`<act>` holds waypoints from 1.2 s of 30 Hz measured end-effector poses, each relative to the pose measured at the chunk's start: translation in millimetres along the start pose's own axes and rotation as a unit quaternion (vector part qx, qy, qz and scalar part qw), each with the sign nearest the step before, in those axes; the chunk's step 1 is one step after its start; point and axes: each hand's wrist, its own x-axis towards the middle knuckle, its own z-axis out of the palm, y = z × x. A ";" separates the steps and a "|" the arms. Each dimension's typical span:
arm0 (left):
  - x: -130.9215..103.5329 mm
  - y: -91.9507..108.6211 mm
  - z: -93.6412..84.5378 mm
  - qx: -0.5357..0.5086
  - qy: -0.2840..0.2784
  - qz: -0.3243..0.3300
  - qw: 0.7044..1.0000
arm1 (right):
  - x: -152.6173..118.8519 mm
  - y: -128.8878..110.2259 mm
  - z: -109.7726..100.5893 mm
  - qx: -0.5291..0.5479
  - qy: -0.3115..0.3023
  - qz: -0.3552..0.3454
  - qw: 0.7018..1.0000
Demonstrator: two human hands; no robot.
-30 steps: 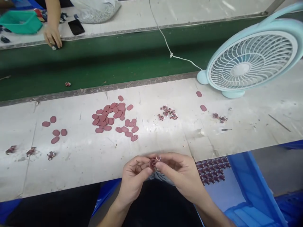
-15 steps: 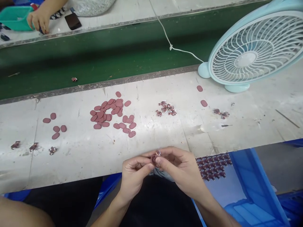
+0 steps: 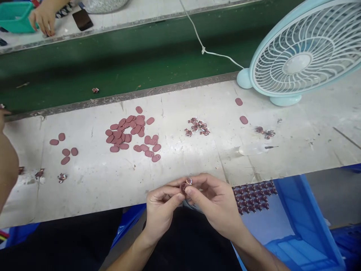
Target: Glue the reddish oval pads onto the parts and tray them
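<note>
Fingers of the left hand (image 3: 159, 209) and right hand (image 3: 220, 207) together pinch a part (image 3: 183, 187) by the bench's (image 3: 93, 194) near edge, probably to steady it. Discs (image 3: 140, 120) lie nearer the far edge, seemingly within reach. Below the near edge, a bin (image 3: 305, 214) holds pieces (image 3: 251, 197) in neat rows.

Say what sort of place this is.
Likely a small-parts assembly workshop: reddish oval pieces on a long worktable, a green conveyor-like strip, and a blue crate holding rows of parts.
</note>
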 end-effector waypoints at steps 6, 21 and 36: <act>-0.8 -1.1 0.6 -0.005 -0.004 0.015 1.000 | 1.1 6.5 1.7 0.060 -0.006 0.008 0.998; 39.0 20.4 -34.6 0.386 0.000 0.214 0.897 | 1.6 19.2 -44.4 0.173 0.083 0.001 0.981; 82.2 46.6 -63.9 0.631 -0.006 0.065 0.773 | -122.7 112.2 -304.4 -0.164 0.540 -0.023 0.825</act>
